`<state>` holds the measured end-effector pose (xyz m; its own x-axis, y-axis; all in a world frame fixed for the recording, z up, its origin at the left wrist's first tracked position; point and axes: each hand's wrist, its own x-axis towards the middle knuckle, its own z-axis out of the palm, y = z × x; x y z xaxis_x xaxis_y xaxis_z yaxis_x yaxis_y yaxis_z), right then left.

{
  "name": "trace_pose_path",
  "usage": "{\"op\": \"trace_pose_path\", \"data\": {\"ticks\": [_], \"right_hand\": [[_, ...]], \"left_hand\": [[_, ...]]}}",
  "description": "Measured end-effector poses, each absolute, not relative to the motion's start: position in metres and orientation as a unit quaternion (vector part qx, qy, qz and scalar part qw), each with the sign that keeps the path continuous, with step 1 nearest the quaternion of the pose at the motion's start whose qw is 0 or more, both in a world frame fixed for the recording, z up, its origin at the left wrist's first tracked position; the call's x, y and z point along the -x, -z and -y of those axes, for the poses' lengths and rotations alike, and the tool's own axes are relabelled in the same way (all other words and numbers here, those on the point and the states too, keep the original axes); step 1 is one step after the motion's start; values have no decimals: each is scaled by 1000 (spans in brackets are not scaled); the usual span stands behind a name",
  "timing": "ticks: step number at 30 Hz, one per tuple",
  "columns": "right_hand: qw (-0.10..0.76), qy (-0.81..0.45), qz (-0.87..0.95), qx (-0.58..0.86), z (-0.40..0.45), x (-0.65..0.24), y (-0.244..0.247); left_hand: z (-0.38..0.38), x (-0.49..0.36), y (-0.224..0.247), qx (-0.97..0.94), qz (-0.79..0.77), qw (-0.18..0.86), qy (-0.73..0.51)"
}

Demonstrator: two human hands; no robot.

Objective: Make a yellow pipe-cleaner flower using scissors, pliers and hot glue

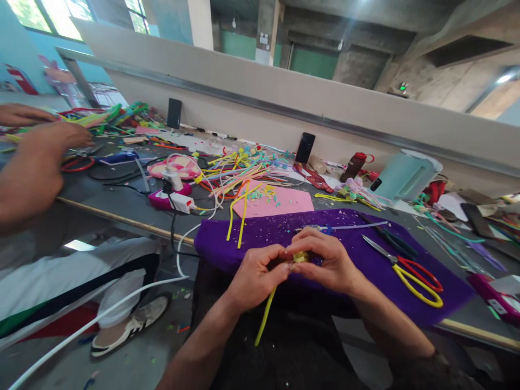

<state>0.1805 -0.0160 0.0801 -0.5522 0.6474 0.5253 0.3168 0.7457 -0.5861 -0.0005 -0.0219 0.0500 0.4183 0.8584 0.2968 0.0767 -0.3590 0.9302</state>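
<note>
Over the near edge of the purple cloth (pixel 341 222), my left hand (pixel 260 273) and my right hand (pixel 325 257) meet with bent fingers. Between their fingertips is a small yellow piece (pixel 300 257), partly hidden; it looks like a bent or coiled fuzzy stem. A yellow pipe cleaner (pixel 266 317) hangs down below my left hand, its upper end hidden by the fingers. Just beyond my right hand lies a blue glue gun (pixel 325 229) with a clear stick pointing right. Scissors with red and yellow handles (pixel 406 268) lie to the right, blades apart.
Yellow pipe cleaners (pixel 242 216) cross a pink sheet (pixel 292 201) with small scraps. Dark pliers (pixel 394 242) rest by the scissors. A pink power strip (pixel 168 199) with cables sits left. Another person's hands (pixel 57 135) work at far left. A red-capped bottle (pixel 353 167) stands behind.
</note>
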Motion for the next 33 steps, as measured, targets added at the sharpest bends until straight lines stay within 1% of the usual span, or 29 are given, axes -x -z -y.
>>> {"op": "trace_pose_path", "data": {"ticks": [10,20,24,29,31,33], "right_hand": [[395,-225,847,275,16,-178,-82],[389,-245,845,275,14,-177,-82],[409,-287,813,300,16,-175,-80],[481,-392,714,324,15,-168,-73],[479,-437,687,329,14,-161,-67],[459,-476,675,328,12,-152,-61]], "left_hand": [[25,-3,-48,-691,-333,442,-465],[26,-4,-46,-677,-340,452,-471],[22,-2,-46,-621,-336,504,-497],[13,0,-43,-479,-285,587,-587],[11,-2,-41,-427,-267,618,-604],[10,-4,-39,-394,-255,640,-609]]}}
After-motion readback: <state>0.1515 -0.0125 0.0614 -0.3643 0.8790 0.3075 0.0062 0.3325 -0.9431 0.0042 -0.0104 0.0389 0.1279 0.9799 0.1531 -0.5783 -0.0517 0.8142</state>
